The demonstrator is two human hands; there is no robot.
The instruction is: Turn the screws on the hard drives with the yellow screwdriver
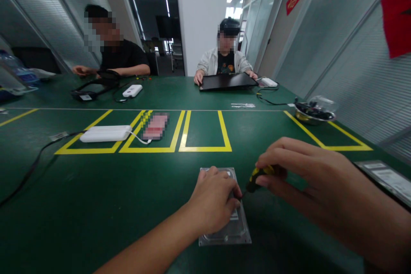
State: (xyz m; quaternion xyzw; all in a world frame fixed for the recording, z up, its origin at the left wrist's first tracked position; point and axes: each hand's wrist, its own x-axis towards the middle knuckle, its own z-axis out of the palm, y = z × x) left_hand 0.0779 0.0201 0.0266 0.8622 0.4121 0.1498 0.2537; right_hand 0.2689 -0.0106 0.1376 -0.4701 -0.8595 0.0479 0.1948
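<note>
On the green table (96,197) lies a metal hard drive (221,238). Beyond the drive there is yellow tape (205,149). Beyond and left of it lie a white power bank (105,134) and a blurred pink device (156,126); beyond and right, a bowl (308,118).

One screwdriver (256,180) is in my right fingers (284,156); one flat metal case (221,239) lies under my left fingers (229,185). One flat, pale-labelled object (387,176) sits right of my right fingers. Four yellow tape outlines (205,149) show on the bench (128,205): three beyond my left fingers, one beyond my right. Three white boxes (105,134) and one phone (156,126) lie ahead of my fingers. Farther from them are two people (227,58), one dark panel (227,81) and one metal bowl (311,117).
</note>
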